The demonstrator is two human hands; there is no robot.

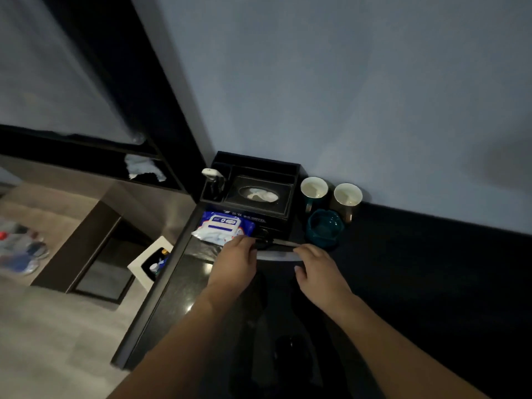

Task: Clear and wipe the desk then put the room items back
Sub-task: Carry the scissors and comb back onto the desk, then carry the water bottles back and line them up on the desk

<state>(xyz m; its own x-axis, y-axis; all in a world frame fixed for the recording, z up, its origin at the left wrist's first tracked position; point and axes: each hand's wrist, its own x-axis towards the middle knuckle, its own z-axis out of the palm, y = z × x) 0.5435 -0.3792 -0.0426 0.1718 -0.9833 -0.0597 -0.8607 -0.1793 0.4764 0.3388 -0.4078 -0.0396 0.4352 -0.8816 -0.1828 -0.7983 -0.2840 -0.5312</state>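
Note:
On the dark desk (417, 283), my left hand (234, 262) and my right hand (318, 267) hold the two ends of a flat dark panel (276, 256) with a pale grey edge. It is just in front of the black organiser (256, 165). Fingers of both hands curl over its far edge. What looks like black scissors (276, 242) lies along that edge. A blue and white wet wipes pack (221, 227) leans against the organiser's front left, touching my left fingertips. The organiser holds a tissue box (259, 194) and a small spray bottle (213, 180).
Two white-lined mugs (313, 188) (347, 195) stand by the wall, with a teal ashtray (324, 227) in front of them. A white bin (152, 262) with bottles stands on the floor left of the desk. Several bottles (20, 246) lie further left.

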